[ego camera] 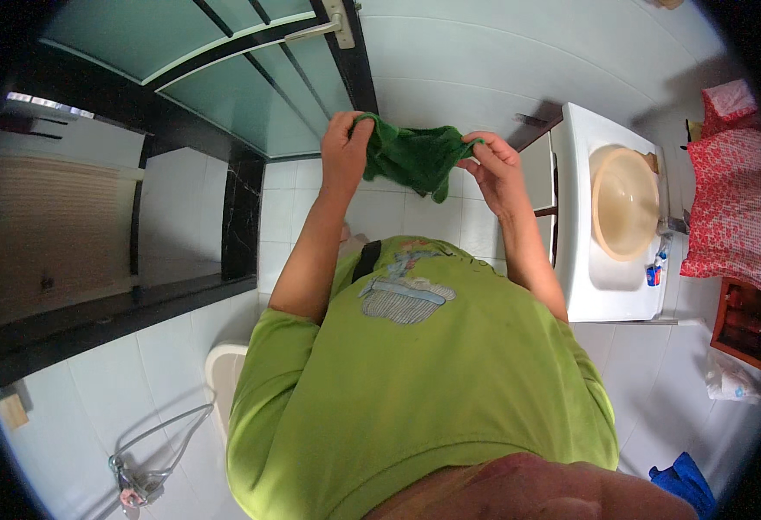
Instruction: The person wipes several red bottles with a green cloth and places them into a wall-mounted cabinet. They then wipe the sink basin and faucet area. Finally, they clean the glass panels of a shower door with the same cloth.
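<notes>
A dark green cloth (412,153), which looks like a small towel, hangs stretched between my two hands above the tiled floor. My left hand (347,148) pinches its left end, thumb over the edge. At the opposite end, my right hand (494,166) grips a corner between thumb and fingers. The lower edge of the cloth droops in loose folds. Both forearms reach forward from the sleeves of my light green T-shirt (432,364).
On the right, a white washbasin (614,302) holds a beige plastic bowl (624,205). A door with frosted glass panes (263,91) stands ahead on the left. Lower left, a shower mixer with hose (137,478) is on the wall. Red patterned fabric (731,201) hangs far right.
</notes>
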The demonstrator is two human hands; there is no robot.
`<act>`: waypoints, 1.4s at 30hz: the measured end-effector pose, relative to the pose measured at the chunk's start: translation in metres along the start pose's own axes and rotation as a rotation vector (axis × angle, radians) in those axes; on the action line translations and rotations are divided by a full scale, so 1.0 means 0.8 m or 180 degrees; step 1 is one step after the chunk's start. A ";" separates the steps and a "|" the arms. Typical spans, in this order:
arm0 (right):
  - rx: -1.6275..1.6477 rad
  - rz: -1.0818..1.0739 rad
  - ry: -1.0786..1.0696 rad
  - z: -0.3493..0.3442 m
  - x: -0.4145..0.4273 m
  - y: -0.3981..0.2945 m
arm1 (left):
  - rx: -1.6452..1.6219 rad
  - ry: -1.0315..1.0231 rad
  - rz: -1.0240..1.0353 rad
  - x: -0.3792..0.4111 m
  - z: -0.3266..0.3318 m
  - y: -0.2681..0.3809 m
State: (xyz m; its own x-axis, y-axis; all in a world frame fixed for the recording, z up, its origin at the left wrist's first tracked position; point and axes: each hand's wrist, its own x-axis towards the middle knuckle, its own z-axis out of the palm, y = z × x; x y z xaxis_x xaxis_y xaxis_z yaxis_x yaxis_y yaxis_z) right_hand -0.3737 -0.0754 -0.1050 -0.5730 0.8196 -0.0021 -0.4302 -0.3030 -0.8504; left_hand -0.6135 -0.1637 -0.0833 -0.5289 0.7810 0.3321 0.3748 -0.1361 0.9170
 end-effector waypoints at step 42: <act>0.1743 0.0610 -0.0292 0.321 0.170 0.139 | 0.0780 -0.0967 0.1283 0.119 -0.237 -0.068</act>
State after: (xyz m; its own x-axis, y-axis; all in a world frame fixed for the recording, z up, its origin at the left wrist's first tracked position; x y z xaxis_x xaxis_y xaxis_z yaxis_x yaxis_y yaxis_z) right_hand -0.6787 -0.1222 -0.0643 -0.7237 0.6873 -0.0628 -0.5967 -0.6687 -0.4436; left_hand -0.8286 -0.1972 -0.0593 -0.0774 0.8419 0.5340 0.6871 -0.3430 0.6405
